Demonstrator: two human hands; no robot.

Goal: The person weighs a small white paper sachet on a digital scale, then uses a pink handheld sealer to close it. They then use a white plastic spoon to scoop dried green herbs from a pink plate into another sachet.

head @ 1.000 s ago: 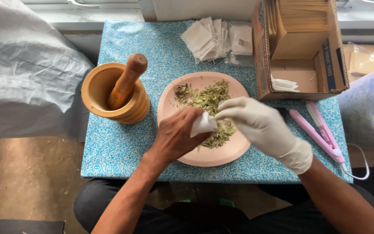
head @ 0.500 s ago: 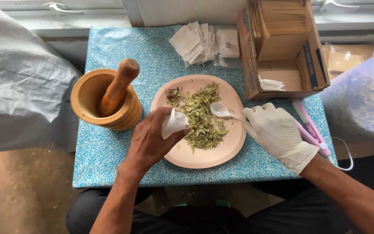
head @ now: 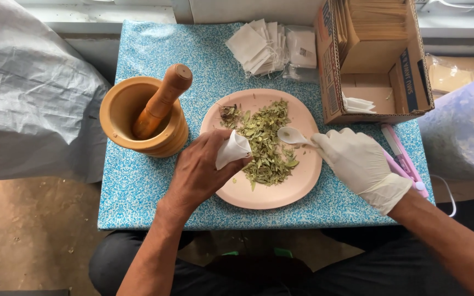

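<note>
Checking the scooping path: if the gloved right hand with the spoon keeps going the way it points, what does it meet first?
The right hand points its white spoon leftward, so it would probably first meet the dried leaves on the pink plate, though the spoon's height above them is unclear.

One wooden mortar (head: 144,118), one pestle (head: 163,101), one pink plate (head: 303,175), one white spoon (head: 293,136), one small white bag (head: 232,149), one cardboard box (head: 377,60) at upper right. Two hands: one bare (head: 201,170), one gloved (head: 360,161).
</note>
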